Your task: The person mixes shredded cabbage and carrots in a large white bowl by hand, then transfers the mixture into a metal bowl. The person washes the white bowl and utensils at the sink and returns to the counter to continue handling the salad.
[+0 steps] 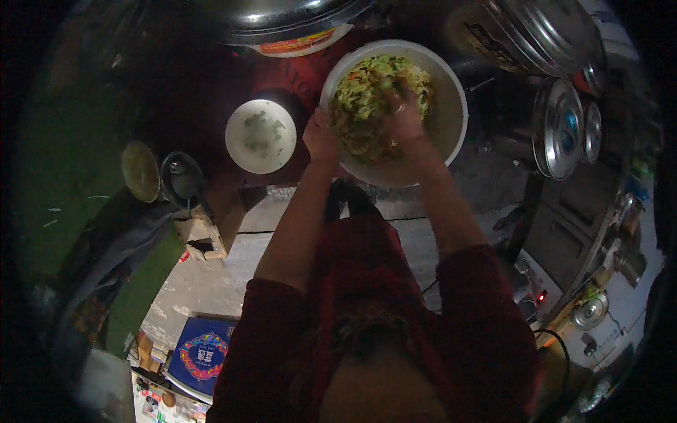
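Note:
A large white basin (452, 124) stands before me with chopped green vegetables (378, 74) in it, mixed with darker brown bits. My left hand (321, 138) grips the basin's left rim. Inside the basin, my right hand (406, 119) is down in the vegetables. Its fingers are blurred and partly covered by the mix, so I cannot see how far they are closed. Left of the basin sits a smaller white bowl (261, 158), with a few green scraps on its bottom.
Behind the basin is a wide lidded metal pot (296, 18). Lidded metal pots (561, 129) stand at the right. Lower left, a blue printed box (198, 351) lies near a small wooden stand (203, 238). A grey cabinet (566, 211) is at the right.

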`<state>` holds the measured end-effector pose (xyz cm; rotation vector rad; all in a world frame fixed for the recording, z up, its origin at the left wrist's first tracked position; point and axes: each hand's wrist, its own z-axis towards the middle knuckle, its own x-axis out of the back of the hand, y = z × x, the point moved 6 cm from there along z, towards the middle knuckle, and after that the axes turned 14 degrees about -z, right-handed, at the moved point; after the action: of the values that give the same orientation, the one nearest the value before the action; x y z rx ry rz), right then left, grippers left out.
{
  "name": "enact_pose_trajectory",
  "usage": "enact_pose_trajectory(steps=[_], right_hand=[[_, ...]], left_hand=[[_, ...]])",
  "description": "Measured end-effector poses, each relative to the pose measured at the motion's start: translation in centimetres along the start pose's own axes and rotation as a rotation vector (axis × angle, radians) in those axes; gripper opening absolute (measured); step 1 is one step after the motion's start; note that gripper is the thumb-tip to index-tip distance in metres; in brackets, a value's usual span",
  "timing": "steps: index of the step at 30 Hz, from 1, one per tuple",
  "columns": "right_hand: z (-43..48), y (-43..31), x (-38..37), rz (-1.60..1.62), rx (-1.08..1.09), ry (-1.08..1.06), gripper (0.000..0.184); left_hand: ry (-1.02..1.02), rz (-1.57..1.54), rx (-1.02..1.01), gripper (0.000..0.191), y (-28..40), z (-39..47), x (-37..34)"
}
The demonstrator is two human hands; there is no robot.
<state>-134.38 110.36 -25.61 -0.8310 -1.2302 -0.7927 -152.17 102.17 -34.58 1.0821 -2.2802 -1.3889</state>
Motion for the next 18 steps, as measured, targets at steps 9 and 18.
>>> enact_pose_trajectory(steps=[9,18], right_hand=[[-8.1,-4.1,-9.9,1.717,-1.34,-0.221,0.048],[-4.5,0.7,-4.9,1.949,-1.324,0.172,0.053]], left_hand=[[0.006,0.344,-0.146,0.05,2.6,-2.7,-0.9],[-0.019,0.453,-0.303,0.047,4.0,-3.3,-1.4]])
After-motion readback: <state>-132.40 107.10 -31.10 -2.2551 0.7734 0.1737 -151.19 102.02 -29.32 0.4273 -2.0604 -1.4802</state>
